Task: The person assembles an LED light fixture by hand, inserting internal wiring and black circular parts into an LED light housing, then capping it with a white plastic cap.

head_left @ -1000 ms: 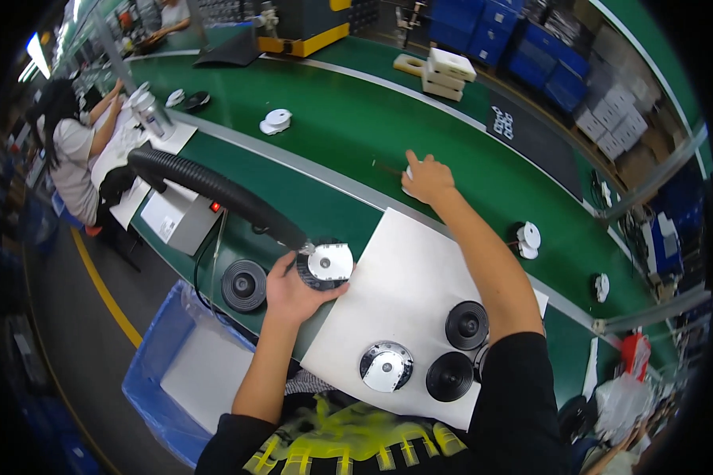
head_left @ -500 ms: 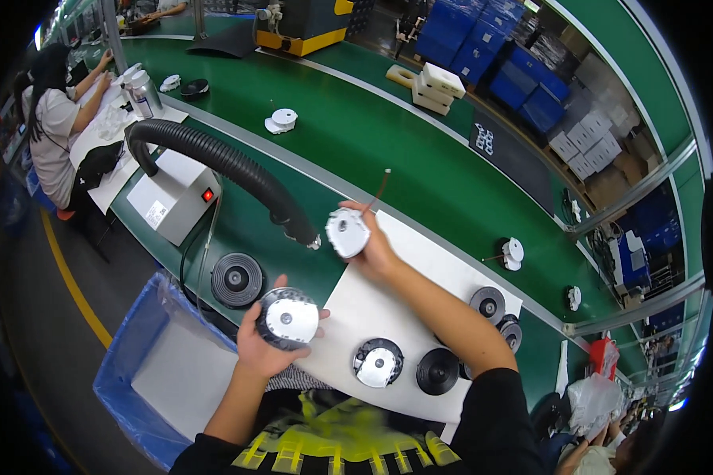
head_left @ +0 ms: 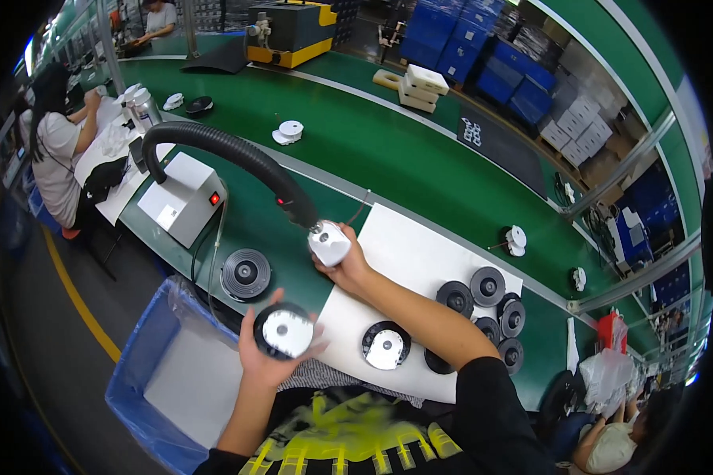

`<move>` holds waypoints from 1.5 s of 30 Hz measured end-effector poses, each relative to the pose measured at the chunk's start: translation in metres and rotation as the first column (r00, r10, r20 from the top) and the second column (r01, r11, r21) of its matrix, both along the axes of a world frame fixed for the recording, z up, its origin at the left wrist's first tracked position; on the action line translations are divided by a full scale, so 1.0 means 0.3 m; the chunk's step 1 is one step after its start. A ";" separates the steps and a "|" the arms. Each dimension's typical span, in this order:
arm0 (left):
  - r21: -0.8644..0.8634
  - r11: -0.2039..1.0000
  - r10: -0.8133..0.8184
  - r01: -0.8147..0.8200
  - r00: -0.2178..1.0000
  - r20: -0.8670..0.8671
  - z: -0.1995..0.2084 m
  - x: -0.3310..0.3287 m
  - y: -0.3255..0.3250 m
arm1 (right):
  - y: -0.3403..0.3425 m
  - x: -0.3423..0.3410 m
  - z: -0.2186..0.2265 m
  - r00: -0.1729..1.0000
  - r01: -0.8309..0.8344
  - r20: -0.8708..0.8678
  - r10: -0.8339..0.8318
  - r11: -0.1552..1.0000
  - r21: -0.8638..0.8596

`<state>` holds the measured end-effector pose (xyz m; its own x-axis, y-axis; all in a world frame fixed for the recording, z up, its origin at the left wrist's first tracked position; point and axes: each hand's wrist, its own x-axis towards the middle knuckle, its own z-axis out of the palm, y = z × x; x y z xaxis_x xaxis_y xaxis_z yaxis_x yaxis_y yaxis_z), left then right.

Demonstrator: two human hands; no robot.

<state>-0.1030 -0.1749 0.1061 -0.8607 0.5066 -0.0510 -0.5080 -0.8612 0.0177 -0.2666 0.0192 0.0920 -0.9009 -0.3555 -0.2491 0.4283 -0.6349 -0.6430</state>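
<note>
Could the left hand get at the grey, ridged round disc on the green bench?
Probably yes: the grey, ridged round disc lies just ahead of the left hand, apparently unobstructed. But that hand holds a black round part with a white plate, which may hinder grasping.

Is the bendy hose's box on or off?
Probably on: the white box has a glowing red switch, and the black hose shows a red light.

Cream blocks [head_left: 421,89] stacked near a dark mat [head_left: 509,158], blue crates [head_left: 505,71] beyond, seated co-worker [head_left: 58,150] at left
</note>
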 end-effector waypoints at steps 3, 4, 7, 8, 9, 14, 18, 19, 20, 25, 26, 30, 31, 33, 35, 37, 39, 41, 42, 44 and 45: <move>0.058 0.995 0.051 -0.085 0.899 0.435 0.114 -0.149 0.121 | 0.064 0.000 -0.001 0.999 0.026 0.047 -0.024 0.999 -0.043; 0.023 0.998 0.042 -0.053 0.939 0.341 0.059 -0.211 0.125 | 0.119 0.038 0.008 1.000 -0.005 0.019 0.006 0.999 -0.045; -0.120 0.993 0.029 -0.011 0.987 0.156 0.001 -0.397 0.156 | 0.178 0.233 0.158 0.996 0.083 0.027 -0.082 0.995 -0.048; -0.129 0.991 0.066 -0.039 0.975 0.211 0.043 -0.443 0.189 | 0.176 0.308 0.249 0.994 0.110 0.027 -0.109 0.992 -0.064; -0.139 0.989 0.088 -0.053 0.961 0.263 0.088 -0.472 0.235 | 0.183 0.382 0.338 0.989 0.151 0.024 -0.149 0.985 -0.079; -0.026 0.972 -0.222 0.232 0.954 0.201 0.134 -0.390 0.332 | 0.264 0.565 0.424 0.906 0.125 -0.366 -0.214 0.959 -0.253; 0.050 0.945 -0.326 0.323 0.944 0.047 0.159 -0.216 0.399 | 0.304 0.620 0.400 0.847 0.164 -0.409 -0.339 0.899 -0.406; 0.064 0.951 -0.303 0.303 0.953 -0.004 0.182 -0.174 0.400 | 0.306 0.632 0.395 0.855 0.156 -0.397 -0.333 0.896 -0.416; 0.060 0.954 -0.294 0.293 0.956 0.007 0.219 -0.137 0.422 | 0.321 0.646 0.389 0.782 0.340 -0.492 -0.381 0.924 -0.175; -0.259 0.957 -0.220 0.128 0.904 -0.365 0.302 -0.072 0.496 | 0.402 0.690 0.392 0.399 0.814 -0.870 -0.290 0.549 0.190; -0.362 0.931 -0.186 0.035 0.901 -0.391 0.318 -0.055 0.506 | 0.427 0.679 0.392 0.284 0.883 -0.954 -0.092 0.412 0.223; -0.484 0.855 -0.128 -0.184 0.831 -0.541 0.328 -0.004 0.537 | 0.412 0.678 0.435 0.179 0.971 -0.923 0.339 0.089 0.221; -0.485 0.854 -0.126 -0.187 0.830 -0.543 0.330 0.009 0.542 | 0.397 0.682 0.438 0.208 0.973 -0.885 0.418 0.005 0.231; -0.536 0.783 -0.134 -0.315 0.756 -0.640 0.338 0.027 0.554 | 0.384 0.680 0.436 0.247 0.964 -0.863 0.440 -0.024 0.263; -0.536 0.770 -0.138 -0.345 0.730 -0.669 0.340 0.032 0.563 | 0.378 0.674 0.415 0.227 0.969 -0.877 0.423 -0.013 0.245; -0.546 0.765 -0.151 -0.340 0.731 -0.666 0.347 0.042 0.567 | 0.380 0.675 0.407 0.227 0.970 -0.879 0.419 -0.016 0.243; -0.544 0.746 -0.146 -0.384 0.703 -0.696 0.332 0.044 0.577 | 0.381 0.680 0.403 0.228 0.970 -0.881 0.414 -0.018 0.243; -0.537 0.726 -0.140 -0.430 0.672 -0.727 0.329 0.040 0.580 | 0.385 0.681 0.405 0.245 0.966 -0.894 0.376 -0.014 0.259; -0.555 0.729 -0.173 -0.401 0.676 -0.716 0.331 0.039 0.576 | 0.388 0.681 0.403 0.243 0.966 -0.893 0.378 -0.014 0.257; -0.568 0.734 -0.205 -0.372 0.677 -0.707 0.332 0.034 0.573 | 0.395 0.682 0.402 0.209 0.973 -0.868 0.451 -0.007 0.230; -0.572 0.729 -0.208 -0.375 0.675 -0.708 0.330 0.031 0.573 | 0.395 0.679 0.405 0.207 0.974 -0.867 0.454 -0.009 0.229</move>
